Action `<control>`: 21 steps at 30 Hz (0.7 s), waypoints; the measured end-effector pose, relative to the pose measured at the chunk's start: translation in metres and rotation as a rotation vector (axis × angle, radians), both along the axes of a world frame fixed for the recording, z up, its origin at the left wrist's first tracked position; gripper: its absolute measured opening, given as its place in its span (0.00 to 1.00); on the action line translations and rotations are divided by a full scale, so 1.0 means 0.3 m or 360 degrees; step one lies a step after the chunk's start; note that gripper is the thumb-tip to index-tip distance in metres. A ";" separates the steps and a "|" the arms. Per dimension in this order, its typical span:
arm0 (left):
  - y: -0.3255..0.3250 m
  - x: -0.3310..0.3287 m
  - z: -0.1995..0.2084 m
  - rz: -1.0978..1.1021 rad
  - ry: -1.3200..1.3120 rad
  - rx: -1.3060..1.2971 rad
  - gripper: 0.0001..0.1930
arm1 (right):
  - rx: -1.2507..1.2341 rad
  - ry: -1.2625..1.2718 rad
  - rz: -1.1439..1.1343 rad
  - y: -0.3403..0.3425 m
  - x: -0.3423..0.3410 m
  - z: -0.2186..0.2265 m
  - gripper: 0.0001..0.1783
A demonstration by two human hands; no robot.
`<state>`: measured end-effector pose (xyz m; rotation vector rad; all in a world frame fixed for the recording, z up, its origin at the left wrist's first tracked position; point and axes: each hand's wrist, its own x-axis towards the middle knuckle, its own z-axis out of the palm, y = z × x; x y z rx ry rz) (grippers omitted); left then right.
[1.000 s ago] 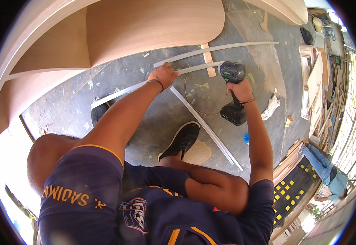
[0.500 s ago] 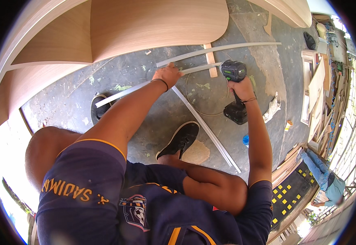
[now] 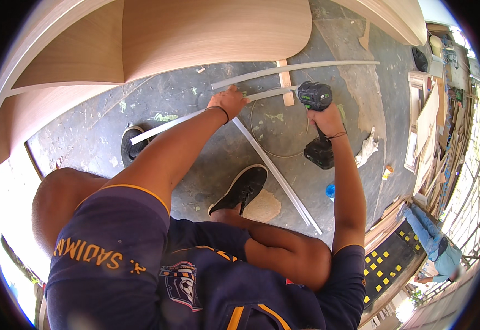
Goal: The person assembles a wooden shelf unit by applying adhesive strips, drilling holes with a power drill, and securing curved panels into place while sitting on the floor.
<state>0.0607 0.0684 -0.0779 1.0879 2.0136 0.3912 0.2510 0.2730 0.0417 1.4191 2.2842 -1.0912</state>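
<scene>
My left hand (image 3: 228, 103) is closed around a long thin light-grey strip (image 3: 165, 127), which runs from beside my left shoe to the drill. In my right hand (image 3: 325, 119) is a black cordless drill (image 3: 314, 95), its chuck end over the strip's far right end; the drill's tip is hidden. The drill's battery (image 3: 319, 153) hangs below my grip. Under the strip's right part lies a small wooden batten (image 3: 285, 82). A second grey strip (image 3: 300, 67) rests across that batten, farther off. Another pale strip (image 3: 278, 176) slants over the floor between my shoe and right forearm.
Large curved wood-veneer panels (image 3: 212, 33) stand at the far side. A thin wire loop (image 3: 276, 154), a white cloth-like scrap (image 3: 367, 147) and a blue round object (image 3: 330, 191) lie on the concrete floor. Stacked boards (image 3: 430, 124) line the right, where another person (image 3: 438, 247) is.
My hands, the drill and the held strip stay almost in place. The whole view has shifted very slightly.
</scene>
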 end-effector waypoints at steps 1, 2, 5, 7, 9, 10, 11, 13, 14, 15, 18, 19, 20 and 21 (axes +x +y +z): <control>0.002 0.000 0.001 -0.0001 -0.0005 0.0002 0.22 | 0.0003 0.0001 0.0001 0.001 -0.002 0.001 0.10; 0.004 -0.001 0.002 -0.0002 -0.0010 0.0004 0.22 | 0.0006 0.0002 0.0003 0.001 -0.002 0.001 0.10; 0.009 -0.004 0.014 -0.0045 -0.0026 -0.0016 0.22 | 0.0050 -0.0017 0.0025 -0.009 -0.012 0.016 0.10; 0.008 -0.005 0.009 -0.0038 -0.0023 -0.0012 0.22 | 0.0067 -0.0018 0.0036 -0.013 -0.019 0.021 0.10; 0.009 -0.005 0.009 -0.0033 -0.0025 -0.0011 0.23 | 0.0056 -0.0007 0.0034 -0.012 -0.020 0.021 0.10; 0.010 -0.004 0.010 -0.0032 -0.0028 -0.0012 0.23 | 0.0053 0.0003 0.0036 -0.010 -0.019 0.020 0.10; 0.011 -0.004 0.012 -0.0030 -0.0032 -0.0013 0.23 | 0.0050 0.0013 0.0038 -0.008 -0.017 0.019 0.10; 0.011 -0.005 0.012 -0.0018 -0.0032 -0.0024 0.23 | 0.0058 0.0009 0.0035 -0.011 -0.021 0.022 0.10; 0.010 -0.005 0.013 -0.0012 -0.0033 -0.0029 0.23 | 0.0070 -0.0004 0.0029 -0.013 -0.024 0.023 0.10; 0.012 -0.006 0.016 -0.0022 -0.0027 -0.0036 0.23 | 0.0082 -0.0018 0.0022 -0.016 -0.026 0.024 0.10; 0.014 -0.007 0.017 -0.0027 -0.0020 -0.0044 0.24 | 0.0093 -0.0084 0.0018 -0.018 -0.032 0.021 0.10; 0.013 -0.006 0.013 -0.0013 -0.0022 -0.0035 0.24 | 0.0086 -0.0102 0.0044 -0.012 -0.034 0.018 0.11; 0.012 -0.006 0.009 0.0002 -0.0025 -0.0026 0.24 | 0.0079 -0.0121 0.0071 -0.004 -0.037 0.015 0.11; 0.010 -0.007 0.015 -0.0008 -0.0012 -0.0042 0.25 | 0.0058 -0.0125 0.0086 0.003 -0.032 0.002 0.11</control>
